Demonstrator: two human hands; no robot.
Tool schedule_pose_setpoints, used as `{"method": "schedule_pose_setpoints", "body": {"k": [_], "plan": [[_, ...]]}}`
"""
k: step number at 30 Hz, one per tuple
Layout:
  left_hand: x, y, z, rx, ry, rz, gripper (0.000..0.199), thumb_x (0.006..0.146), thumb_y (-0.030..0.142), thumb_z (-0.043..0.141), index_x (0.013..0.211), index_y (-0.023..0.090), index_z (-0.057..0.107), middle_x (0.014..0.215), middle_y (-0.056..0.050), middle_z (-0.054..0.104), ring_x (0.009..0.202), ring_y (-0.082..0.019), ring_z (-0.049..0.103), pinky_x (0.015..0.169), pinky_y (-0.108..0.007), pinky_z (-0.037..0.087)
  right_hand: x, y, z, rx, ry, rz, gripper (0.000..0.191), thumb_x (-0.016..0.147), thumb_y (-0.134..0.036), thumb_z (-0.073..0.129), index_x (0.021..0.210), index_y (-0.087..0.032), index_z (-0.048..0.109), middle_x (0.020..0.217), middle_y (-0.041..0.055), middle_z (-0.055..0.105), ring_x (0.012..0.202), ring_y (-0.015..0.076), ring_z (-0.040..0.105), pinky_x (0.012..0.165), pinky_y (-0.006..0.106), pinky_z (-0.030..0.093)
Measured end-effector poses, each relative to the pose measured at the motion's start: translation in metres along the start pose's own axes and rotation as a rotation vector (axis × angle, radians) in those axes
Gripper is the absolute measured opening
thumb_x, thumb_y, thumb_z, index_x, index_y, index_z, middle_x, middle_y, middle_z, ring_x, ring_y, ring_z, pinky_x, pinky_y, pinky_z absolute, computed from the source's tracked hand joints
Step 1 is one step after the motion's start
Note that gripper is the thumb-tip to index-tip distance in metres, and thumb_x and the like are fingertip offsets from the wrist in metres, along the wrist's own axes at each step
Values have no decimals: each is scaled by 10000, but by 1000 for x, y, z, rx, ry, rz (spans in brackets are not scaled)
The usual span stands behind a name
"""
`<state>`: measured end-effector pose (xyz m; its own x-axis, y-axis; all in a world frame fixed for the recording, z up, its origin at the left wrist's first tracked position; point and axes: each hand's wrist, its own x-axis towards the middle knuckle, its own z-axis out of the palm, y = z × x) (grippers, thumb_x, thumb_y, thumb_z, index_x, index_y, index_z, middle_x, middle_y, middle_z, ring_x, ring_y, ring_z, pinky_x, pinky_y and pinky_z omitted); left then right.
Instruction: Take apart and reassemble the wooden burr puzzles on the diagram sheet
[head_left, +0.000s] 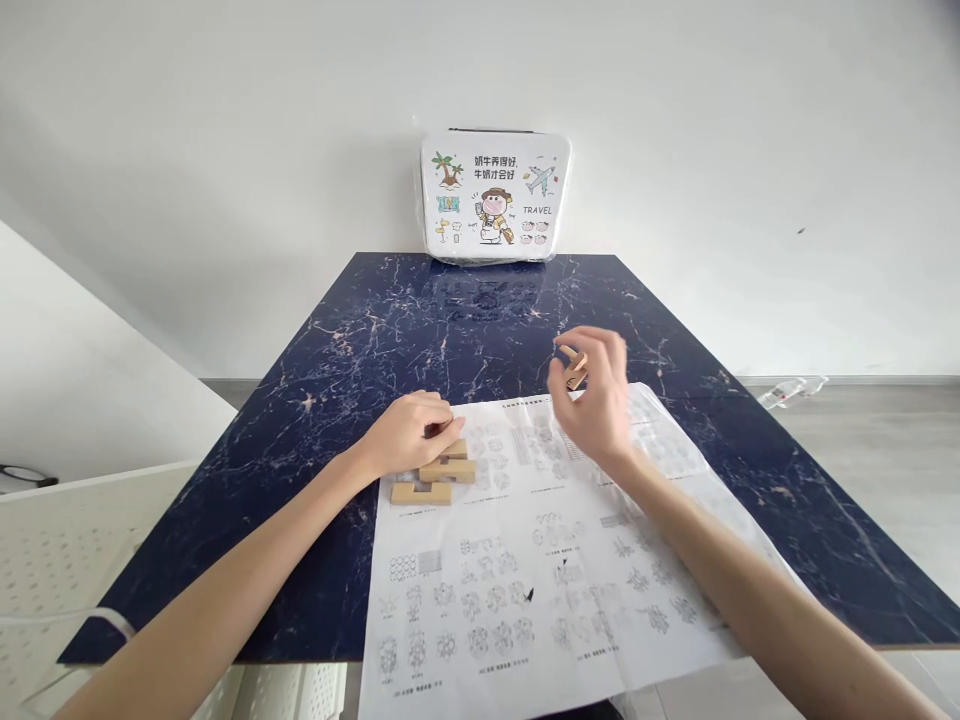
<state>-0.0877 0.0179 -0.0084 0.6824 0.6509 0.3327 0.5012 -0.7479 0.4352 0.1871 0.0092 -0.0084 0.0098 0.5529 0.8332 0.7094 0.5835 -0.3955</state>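
Notched wooden blocks (421, 496) lie staggered on the far left part of the printed sheet (495, 520), on a dark marbled table (255, 480). Left hand (411, 433): curled over the rearmost visible block, fingers bent; whether they pinch it, cannot tell. Right hand (598, 405): thumb and fingers pinching at least one further wooden piece (576, 370) near the sheet's far edge. White illustrated case (495, 195): upright at the table's far end

- A room in a home, by the look of it
- Plain white wall (750, 150) with grey skirting (900, 380)
- Grey wood-look floor (892, 440)
- Dark blue marble-patterned bench (337, 365) against the wall
- Cartoon-printed case (457, 215) reading TRAVEL, on the bench
- White perforated panel (60, 550)
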Motion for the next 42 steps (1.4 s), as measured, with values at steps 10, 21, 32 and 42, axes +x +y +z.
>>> {"method": "schedule_pose_setpoints", "body": {"k": [10,21,32,42], "plan": [[1,-3,3,101,78,-129,492,1051,344,467,588,195,395,580,14,492,608,-143,488,664,-307,382,-27,-34,11,376,-589,-277,175,1008,-238,634,1181,-241,663,1125,88,692,1021,249,636,903,451,569],[2,-2,5,153,157,-278,498,1063,370,436,601,203,359,613,7,483,609,-150,462,629,-317,326,-27,-40,7,483,-752,-292,287,995,-307,696,1274,-251,729,1307,108,677,1208,249,652,1039,459,542],[3,-6,4,200,226,-385,518,1063,380,451,583,198,382,619,-10,513,591,-148,466,622,-329,309,-35,-57,7,525,-891,-392,432,1055,-363,642,1469,-245,605,1573,57,590,1488,234,487,1242,470,399],[5,-8,3,166,216,-375,524,1038,426,481,583,206,340,592,8,464,586,-143,439,619,-327,322,-36,-53,12,452,-810,-286,166,1064,-261,610,1202,-228,694,1369,102,703,1295,253,642,1083,482,540]]}}
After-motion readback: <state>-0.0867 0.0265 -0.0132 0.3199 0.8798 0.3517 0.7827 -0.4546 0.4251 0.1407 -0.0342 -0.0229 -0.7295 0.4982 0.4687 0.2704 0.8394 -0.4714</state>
